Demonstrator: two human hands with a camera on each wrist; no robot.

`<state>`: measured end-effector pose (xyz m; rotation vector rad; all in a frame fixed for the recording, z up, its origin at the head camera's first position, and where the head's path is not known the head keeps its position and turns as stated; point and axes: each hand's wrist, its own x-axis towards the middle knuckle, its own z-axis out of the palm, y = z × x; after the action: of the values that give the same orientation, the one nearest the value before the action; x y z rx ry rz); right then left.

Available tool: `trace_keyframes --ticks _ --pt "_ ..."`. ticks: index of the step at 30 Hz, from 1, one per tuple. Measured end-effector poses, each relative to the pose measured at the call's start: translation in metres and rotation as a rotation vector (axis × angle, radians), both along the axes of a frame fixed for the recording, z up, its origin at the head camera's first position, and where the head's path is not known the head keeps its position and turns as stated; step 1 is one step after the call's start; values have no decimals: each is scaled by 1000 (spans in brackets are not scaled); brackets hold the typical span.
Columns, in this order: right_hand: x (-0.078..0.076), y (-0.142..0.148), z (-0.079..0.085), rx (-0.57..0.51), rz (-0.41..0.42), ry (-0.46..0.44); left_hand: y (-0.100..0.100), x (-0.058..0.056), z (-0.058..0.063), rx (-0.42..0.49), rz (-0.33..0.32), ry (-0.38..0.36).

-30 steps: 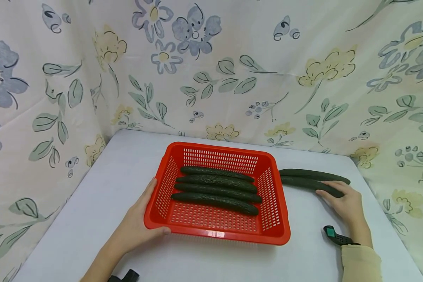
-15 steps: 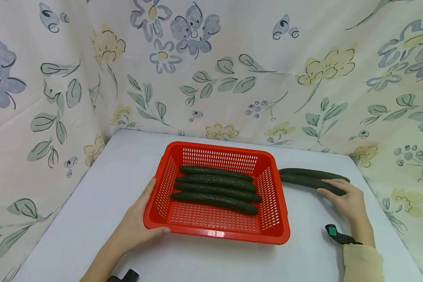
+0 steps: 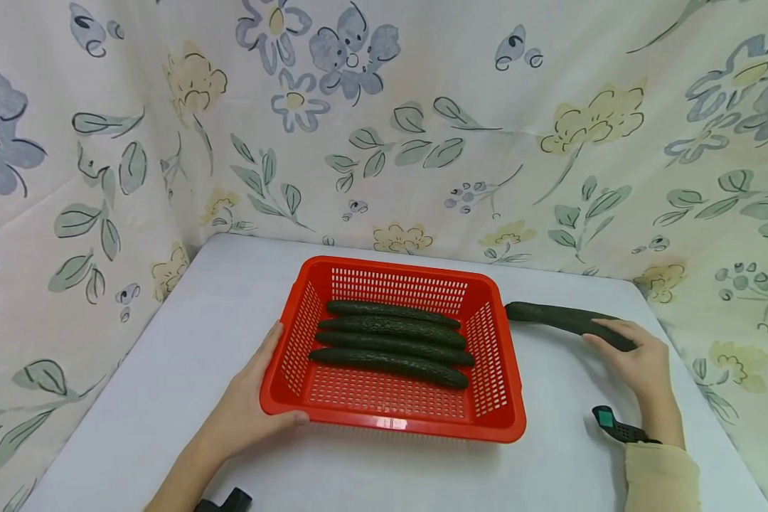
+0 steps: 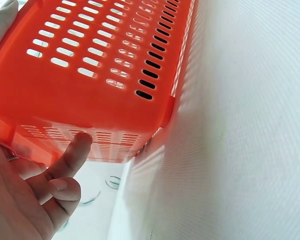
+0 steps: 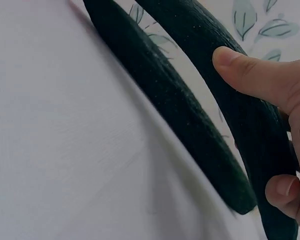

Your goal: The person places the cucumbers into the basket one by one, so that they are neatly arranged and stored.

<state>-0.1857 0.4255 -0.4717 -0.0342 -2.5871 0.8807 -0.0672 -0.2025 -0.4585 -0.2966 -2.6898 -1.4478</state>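
Note:
In the head view a red plastic basket [image 3: 390, 423] stands mid-table, with several dark green cucumbers [image 3: 393, 345] lying side by side in it. My left hand [image 3: 246, 405] grips the basket's near left corner, thumb along the front rim; the left wrist view shows bent fingers [image 4: 72, 155] against its outer wall. Right of the basket, my right hand [image 3: 643, 366] holds a cucumber [image 3: 557, 318] by its right end, thumb on one side and fingers on the other. Seen from the right wrist, this cucumber [image 5: 242, 115] is raised off the table, above another cucumber [image 5: 177, 105] that lies there.
Everything is on a white-covered table [image 3: 185, 341]. A floral curtain [image 3: 422, 192] hangs right behind it and along both sides. The held cucumber's left end is close to the basket's right rim [image 3: 512, 355].
My right hand has lifted the cucumber slightly and shifted a little right, so it now mostly covers the other one in the head view. The left hand and basket have stayed put.

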Motion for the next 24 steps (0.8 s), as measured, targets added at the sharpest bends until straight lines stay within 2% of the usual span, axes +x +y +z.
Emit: trace_keyframes --ticks 5,15,24 --pt "-1 -4 10 -36 10 72 -1 0 0 0 -4 12" --pt "1 -18 29 -50 -44 74 0 -1 0 -15 0 -2" --pt "-1 -37 39 -28 44 172 0 0 0 -11 2 -4"
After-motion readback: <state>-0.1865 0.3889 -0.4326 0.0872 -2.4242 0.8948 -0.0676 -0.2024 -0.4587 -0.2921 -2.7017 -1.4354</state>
